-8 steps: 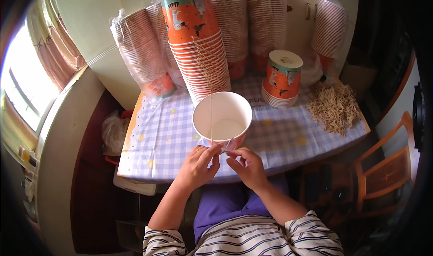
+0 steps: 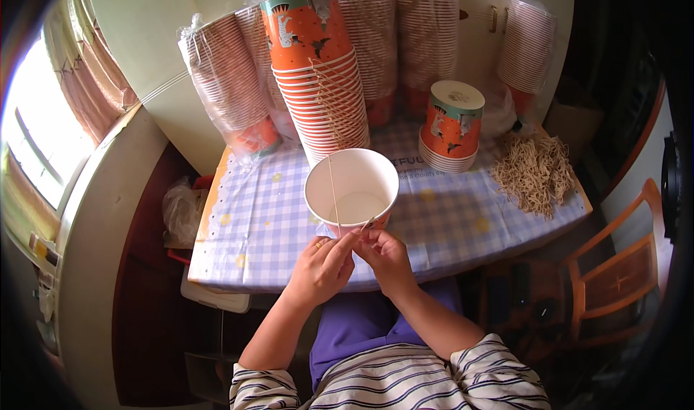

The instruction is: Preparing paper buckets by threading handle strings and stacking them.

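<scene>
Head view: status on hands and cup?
Left hand, right hand: fingers pinching string at rim of paper cup. Cup open, upright. Tall cup stack behind, apart.

Clear plastic-wrapped cup stacks (image 2: 231,85) — table's back

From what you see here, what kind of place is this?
Probably a room in a home used for piecework by hand. A small table with a checked cloth stands by a curtained window, wrapped cup stacks crowd it, and a wooden chair is beside it.
</scene>
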### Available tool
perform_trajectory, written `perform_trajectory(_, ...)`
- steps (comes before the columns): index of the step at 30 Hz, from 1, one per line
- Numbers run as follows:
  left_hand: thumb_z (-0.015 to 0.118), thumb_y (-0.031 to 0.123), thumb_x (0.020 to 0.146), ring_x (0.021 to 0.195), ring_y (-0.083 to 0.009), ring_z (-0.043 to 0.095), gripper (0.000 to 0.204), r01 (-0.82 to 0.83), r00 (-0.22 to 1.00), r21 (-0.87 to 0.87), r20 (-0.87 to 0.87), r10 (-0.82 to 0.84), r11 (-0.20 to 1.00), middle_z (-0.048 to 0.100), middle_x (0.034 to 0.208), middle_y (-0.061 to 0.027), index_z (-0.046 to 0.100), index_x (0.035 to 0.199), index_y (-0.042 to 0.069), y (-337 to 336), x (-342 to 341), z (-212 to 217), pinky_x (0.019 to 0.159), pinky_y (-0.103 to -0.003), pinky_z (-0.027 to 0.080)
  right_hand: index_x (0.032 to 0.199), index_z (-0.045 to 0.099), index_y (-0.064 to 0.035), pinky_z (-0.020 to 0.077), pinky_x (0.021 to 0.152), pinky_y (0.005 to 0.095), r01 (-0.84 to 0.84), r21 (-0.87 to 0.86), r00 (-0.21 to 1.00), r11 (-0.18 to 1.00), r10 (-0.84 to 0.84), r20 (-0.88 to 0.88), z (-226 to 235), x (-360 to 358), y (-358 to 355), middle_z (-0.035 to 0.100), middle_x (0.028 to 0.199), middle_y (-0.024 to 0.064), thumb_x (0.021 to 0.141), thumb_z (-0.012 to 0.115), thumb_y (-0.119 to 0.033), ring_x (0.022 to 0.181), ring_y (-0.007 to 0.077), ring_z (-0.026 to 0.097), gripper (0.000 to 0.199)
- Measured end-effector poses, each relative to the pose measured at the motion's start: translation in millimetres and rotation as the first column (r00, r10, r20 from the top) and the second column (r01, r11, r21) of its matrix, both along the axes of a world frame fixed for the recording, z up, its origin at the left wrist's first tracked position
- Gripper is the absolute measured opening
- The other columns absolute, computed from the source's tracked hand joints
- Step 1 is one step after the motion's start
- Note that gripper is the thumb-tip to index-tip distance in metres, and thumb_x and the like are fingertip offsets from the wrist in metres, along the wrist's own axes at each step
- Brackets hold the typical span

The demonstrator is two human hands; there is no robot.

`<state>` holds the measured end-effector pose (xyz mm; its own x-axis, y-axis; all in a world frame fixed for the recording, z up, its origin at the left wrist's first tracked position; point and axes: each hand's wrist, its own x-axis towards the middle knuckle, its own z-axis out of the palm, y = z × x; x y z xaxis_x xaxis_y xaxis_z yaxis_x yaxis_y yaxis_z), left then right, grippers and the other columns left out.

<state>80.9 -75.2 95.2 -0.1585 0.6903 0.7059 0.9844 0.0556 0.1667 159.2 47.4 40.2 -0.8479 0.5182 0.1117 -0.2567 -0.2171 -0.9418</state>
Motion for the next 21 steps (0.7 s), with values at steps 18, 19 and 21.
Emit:
perform_trajectory(18, 0.059, -0.011, 0.066, 0.069, -0.0239, 0.060, 0.039, -0.082, 0.974, 0.142, 0.223, 0.049, 0.986, 0.062, 0.076, -0.0082, 0.060, 0.102, 0.004, -11.7, -21.0, -2.5, 0.066, -0.034, 0.048, 0.091, 0.064, -0.0023, 0.0328, 0.054, 0.0180, 0.182, -0.296, 0.980, 0.938, -0.197, -0.021, 10.2, -0.9, 19.1, 0.061, 0.076, 0.0010, 0.087, 0.066, -0.019, 0.057, 0.0027, 0.041, 0.017)
perform_trajectory(19, 0.059, -0.010, 0.066, 0.068, -0.0254, 0.059, 0.033, -0.110, 0.969, 0.151, 0.234, 0.072, 0.982, 0.062, 0.076, -0.0090, 0.061, 0.096, 0.004, -12.9, -24.5, -3.4, 0.066, -0.035, 0.047, 0.091, 0.064, -0.0023, 0.0328, 0.054, 0.0180, 0.184, -0.296, 0.980, 0.937, -0.199, -0.020, 12.4, -2.1, 19.2, 0.061, 0.076, 0.0010, 0.087, 0.066, -0.019, 0.057, 0.0027, 0.041, 0.017)
perform_trajectory(21, 0.059, -0.009, 0.067, 0.069, -0.0266, 0.059, 0.029, -0.162, 0.967, 0.131, 0.218, 0.131, 0.978, 0.062, 0.077, -0.0092, 0.062, 0.092, 0.004, -14.9, -33.1, -5.9, 0.065, -0.036, 0.046, 0.090, 0.064, -0.0011, 0.0317, 0.053, 0.0188, 0.152, -0.270, 0.984, 0.951, -0.171, -0.049, 17.7, -5.1, 16.4, 0.063, 0.077, 0.0030, 0.087, 0.066, -0.018, 0.057, 0.0024, 0.040, 0.017)
